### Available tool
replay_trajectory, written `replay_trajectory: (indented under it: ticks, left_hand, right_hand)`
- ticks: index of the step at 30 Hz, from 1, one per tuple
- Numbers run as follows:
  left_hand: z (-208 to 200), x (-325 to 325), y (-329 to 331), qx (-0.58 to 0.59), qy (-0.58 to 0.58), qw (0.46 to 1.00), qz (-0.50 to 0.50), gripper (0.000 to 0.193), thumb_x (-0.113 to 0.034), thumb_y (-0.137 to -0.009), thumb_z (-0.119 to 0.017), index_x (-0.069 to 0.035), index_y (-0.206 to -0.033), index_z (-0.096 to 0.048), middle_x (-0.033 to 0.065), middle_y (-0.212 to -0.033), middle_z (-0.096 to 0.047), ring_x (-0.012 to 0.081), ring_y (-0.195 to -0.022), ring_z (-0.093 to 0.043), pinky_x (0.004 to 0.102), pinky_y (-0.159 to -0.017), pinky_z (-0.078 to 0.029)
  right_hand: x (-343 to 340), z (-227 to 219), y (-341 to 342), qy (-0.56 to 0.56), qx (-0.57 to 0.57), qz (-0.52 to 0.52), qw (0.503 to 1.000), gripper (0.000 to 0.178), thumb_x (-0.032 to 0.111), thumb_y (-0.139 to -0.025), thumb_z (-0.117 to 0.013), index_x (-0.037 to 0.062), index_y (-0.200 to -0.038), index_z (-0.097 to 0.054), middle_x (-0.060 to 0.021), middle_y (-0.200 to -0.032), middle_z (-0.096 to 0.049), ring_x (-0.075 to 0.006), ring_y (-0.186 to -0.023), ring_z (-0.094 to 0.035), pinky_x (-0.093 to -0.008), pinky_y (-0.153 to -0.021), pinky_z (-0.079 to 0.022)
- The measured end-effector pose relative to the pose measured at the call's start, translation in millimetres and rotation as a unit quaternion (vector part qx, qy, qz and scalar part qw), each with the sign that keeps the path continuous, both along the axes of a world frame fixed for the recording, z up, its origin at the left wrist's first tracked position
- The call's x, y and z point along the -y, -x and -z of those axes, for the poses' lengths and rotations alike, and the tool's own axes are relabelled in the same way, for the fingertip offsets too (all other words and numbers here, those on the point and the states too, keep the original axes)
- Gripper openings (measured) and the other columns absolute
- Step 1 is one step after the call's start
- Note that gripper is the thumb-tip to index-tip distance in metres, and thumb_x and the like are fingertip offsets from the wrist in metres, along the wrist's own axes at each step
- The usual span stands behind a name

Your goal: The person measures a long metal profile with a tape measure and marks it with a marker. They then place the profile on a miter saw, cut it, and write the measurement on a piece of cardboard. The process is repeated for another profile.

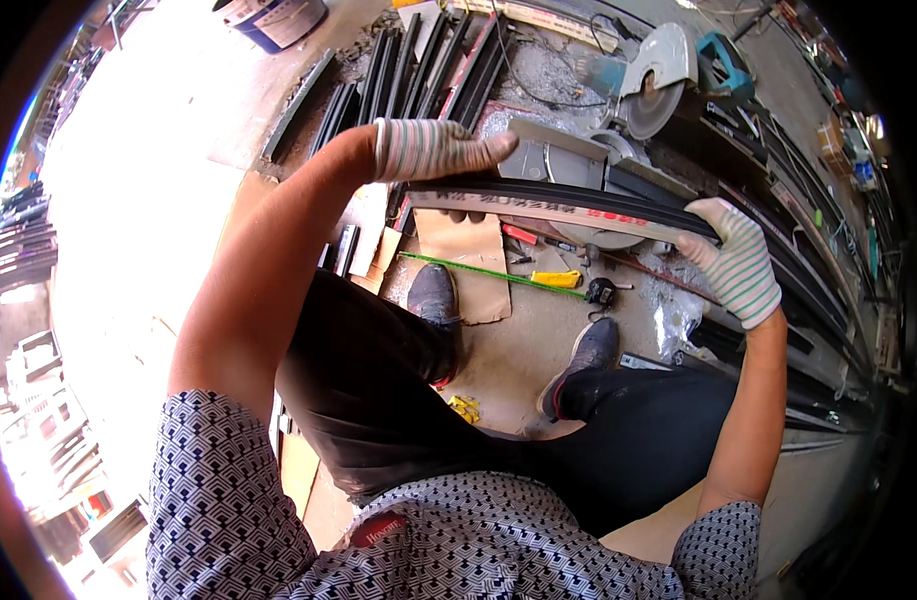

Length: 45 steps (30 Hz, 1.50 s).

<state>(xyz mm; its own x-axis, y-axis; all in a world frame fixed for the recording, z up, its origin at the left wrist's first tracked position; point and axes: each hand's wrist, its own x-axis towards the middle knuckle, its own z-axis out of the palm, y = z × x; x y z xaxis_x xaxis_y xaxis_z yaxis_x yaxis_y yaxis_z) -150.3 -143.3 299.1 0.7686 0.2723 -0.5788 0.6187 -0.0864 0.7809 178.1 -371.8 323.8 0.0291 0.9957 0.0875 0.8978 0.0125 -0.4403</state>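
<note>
A long dark metal profile (569, 200) with white printed film along its near side is held up crosswise in front of my knees. My left hand (434, 152), in a striped glove, grips its left end, thumb above and fingertips showing underneath. Around the right end, the fingers of my gloved right hand (736, 258) are closed. Just beyond the profile stands a mitre saw (659, 95), its grey base (551, 165) partly covered by the profile. Below the profile, on the floor, are a tape measure (601, 291) with its green tape (499, 272) drawn out, and a yellow utility knife (556, 279).
Several dark profiles (404, 75) lie at the far left of the saw, with more profiles (809, 270) along the right. A cardboard piece (459, 255) lies by my left shoe (435, 295). A bucket (269, 22) stands at the back left. Metal shavings litter the floor around the saw.
</note>
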Motion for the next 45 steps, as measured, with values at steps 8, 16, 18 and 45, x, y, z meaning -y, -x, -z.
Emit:
replay_trajectory:
  ticks: [8,16,18,45]
  left_hand:
    - [-9,-34,52,0.313,0.087,0.933,-0.151,0.094,-0.082,-0.093,-0.037,0.001,-0.128,-0.063,0.0101,-0.107,-0.072,0.0167,-0.088,-0.07,0.0322,-0.088,-0.056]
    - [-49,-4,42,0.415,-0.032,0.894,-0.166,0.08,-0.057,-0.081,-0.082,0.003,-0.13,-0.062,0.0088,-0.107,-0.071,0.0173,-0.101,-0.069,0.033,-0.096,-0.053]
    - [-62,12,40,0.416,-0.034,0.892,-0.174,0.072,-0.052,-0.082,-0.083,0.001,-0.128,-0.064,0.0062,-0.106,-0.071,0.0148,-0.1,-0.067,0.0306,-0.093,-0.052]
    - [-70,58,-21,0.45,0.054,0.885,-0.107,0.063,-0.023,-0.087,-0.084,-0.004,-0.141,-0.057,0.0093,-0.125,-0.069,0.0193,-0.121,-0.061,0.0371,-0.107,-0.048]
  right_hand:
    - [9,3,-34,-0.13,-0.034,0.062,0.989,0.051,0.045,-0.089,-0.078,0.0001,-0.11,-0.067,-0.0095,-0.095,-0.065,-0.0212,-0.09,-0.062,-0.0317,-0.087,-0.05]
    - [3,1,-35,-0.222,-0.035,0.055,0.973,0.043,0.039,-0.092,-0.077,0.0024,-0.112,-0.066,-0.008,-0.1,-0.063,-0.0209,-0.093,-0.061,-0.032,-0.09,-0.048]
    - [4,0,-36,-0.228,-0.037,0.054,0.972,0.041,0.038,-0.093,-0.076,0.0025,-0.113,-0.066,-0.0062,-0.099,-0.061,-0.0182,-0.091,-0.059,-0.0306,-0.088,-0.047]
    - [-1,13,-29,0.041,-0.311,0.023,0.949,0.058,0.055,-0.094,-0.07,-0.0002,-0.11,-0.066,-0.0022,-0.086,-0.067,-0.0096,-0.075,-0.059,-0.0259,-0.071,-0.049]
